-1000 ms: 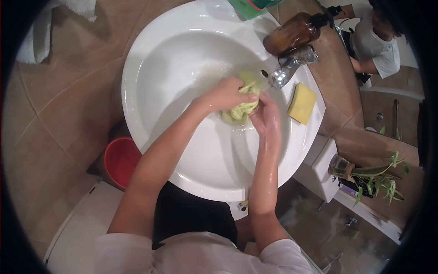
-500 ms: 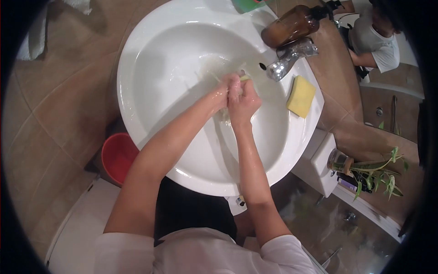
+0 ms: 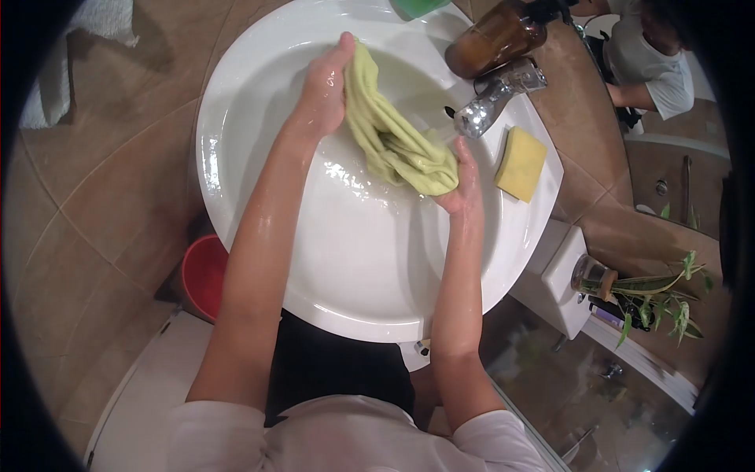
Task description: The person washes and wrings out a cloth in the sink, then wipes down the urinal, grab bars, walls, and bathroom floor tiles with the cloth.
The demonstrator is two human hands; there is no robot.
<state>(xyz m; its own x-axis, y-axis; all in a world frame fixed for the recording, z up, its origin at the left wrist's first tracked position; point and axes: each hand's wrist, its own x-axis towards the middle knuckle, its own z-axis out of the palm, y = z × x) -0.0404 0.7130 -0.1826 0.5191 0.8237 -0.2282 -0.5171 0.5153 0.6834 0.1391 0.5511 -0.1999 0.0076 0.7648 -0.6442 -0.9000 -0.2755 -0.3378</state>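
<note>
A wet yellow-green cloth (image 3: 385, 130) is stretched between my two hands over the white sink (image 3: 354, 275). My left hand (image 3: 324, 90) grips its upper left end, near the far side of the basin. At the cloth's lower right end, my right hand (image 3: 462, 182) holds it just below the chrome faucet (image 3: 484, 110). Water runs from the spout onto the cloth near my right fingers. A yellow sponge (image 3: 521, 164) lies on the sink's rim, right of the faucet.
A brown pump bottle (image 3: 497, 39) stands behind the faucet, with a green object (image 3: 419, 7) beside it. A red bucket (image 3: 206, 275) is below left. A potted plant (image 3: 661, 295) is at right. A mirror (image 3: 668, 149) reflects a person.
The cloth was bunched between my hands, which were close together; now it is spread out. My left hand has moved up and left, and my right hand has moved right, toward the faucet.
</note>
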